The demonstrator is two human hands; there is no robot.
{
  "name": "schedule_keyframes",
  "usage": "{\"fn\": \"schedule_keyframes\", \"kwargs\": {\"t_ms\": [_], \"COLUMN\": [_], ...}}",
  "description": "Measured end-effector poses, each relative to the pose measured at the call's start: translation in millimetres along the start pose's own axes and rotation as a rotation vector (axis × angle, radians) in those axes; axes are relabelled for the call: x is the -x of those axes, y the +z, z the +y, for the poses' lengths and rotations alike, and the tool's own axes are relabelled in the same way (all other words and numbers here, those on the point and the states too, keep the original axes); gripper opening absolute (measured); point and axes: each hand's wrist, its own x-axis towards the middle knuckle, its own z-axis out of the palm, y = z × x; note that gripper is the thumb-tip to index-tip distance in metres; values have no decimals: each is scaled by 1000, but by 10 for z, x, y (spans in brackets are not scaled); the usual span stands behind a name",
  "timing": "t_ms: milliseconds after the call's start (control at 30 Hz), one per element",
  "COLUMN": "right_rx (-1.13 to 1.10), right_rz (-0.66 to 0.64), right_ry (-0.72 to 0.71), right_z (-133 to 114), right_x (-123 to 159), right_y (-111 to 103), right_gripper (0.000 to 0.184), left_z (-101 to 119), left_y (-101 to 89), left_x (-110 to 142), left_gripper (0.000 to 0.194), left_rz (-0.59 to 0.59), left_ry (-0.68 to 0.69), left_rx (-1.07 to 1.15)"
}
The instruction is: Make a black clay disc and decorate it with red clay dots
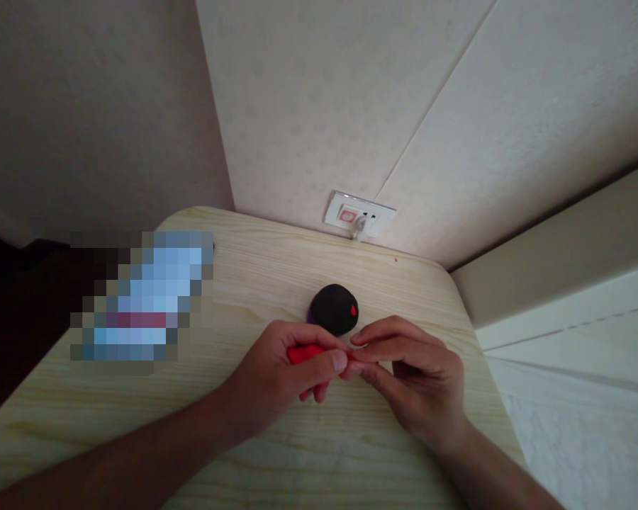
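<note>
A lump of soft red modelling clay (pixel 304 353) lies inside my left hand (pixel 292 365), whose thumb and fingers are closed round it. The fingertips of my right hand (pixel 415 372) are pinched together against the left fingertips, where a small bit of red shows between them. Just beyond both hands sits a rounded black clay piece (pixel 332 308) with a small red dot on its right side and a strip of purple along its lower left edge. Neither hand visibly grips this black piece. My left palm hides part of the red lump.
A blurred-out, bluish flat object (pixel 154 290) lies at the left of the pale wooden table (pixel 266 453). On the wall behind is a socket plate (pixel 359 214) with a plug in it. A tiny red speck (pixel 396 260) lies near the table's back edge.
</note>
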Motion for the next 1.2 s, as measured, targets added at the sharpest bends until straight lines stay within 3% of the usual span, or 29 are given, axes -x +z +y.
{"fn": "schedule_keyframes", "kwargs": {"t_ms": [200, 467, 833, 1100, 1200], "right_rx": [24, 19, 43, -59, -136], "right_rz": [-50, -54, -78, -72, -50], "right_ry": [-23, 32, 17, 171, 240], "right_z": [-26, -36, -48, -48, -54], "right_x": [0, 8, -25, -22, -39], "right_y": [16, 17, 6, 38, 31], "right_gripper": [35, 26, 29, 14, 11], "left_z": [30, 17, 21, 1, -9], "left_y": [3, 8, 7, 15, 12], "left_x": [10, 31, 62, 71, 67], "left_gripper": [25, 21, 8, 3, 9], "left_rz": [50, 69, 162, 216, 244], "left_ry": [-26, 65, 237, 334, 373], "left_rx": [-48, -87, -316, -440, -432]}}
